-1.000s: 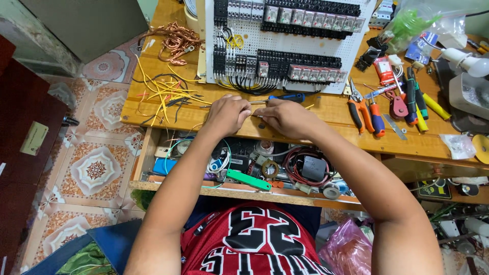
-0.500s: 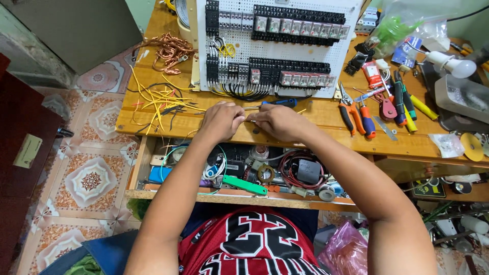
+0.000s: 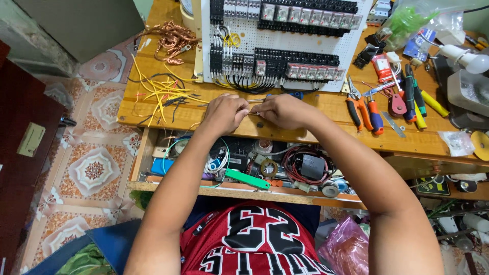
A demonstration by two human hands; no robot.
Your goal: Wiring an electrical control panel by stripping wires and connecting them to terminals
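My left hand (image 3: 226, 112) and my right hand (image 3: 285, 111) meet over the front edge of the wooden workbench (image 3: 316, 130). A thin metal shaft (image 3: 256, 101) runs between them. It belongs to a blue-handled screwdriver (image 3: 293, 95), which my right hand grips. The fingers of my left hand pinch something small at the shaft's tip; what it is stays hidden. Just behind the hands stands a white perforated panel (image 3: 305, 81) carrying rows of black relays and terminal blocks (image 3: 285, 66) with black wires looping out below.
Loose yellow and black wires (image 3: 158, 94) and a copper wire tangle (image 3: 173, 38) lie left of the panel. Orange-handled pliers (image 3: 359, 104) and several hand tools lie to the right, near a lamp bulb (image 3: 468, 61). An open drawer (image 3: 239, 192) below holds a green tool (image 3: 247, 178) and red coiled wire (image 3: 290, 168).
Both hands stay together at the bench's front edge, with small finger movements. The view has shifted slightly.
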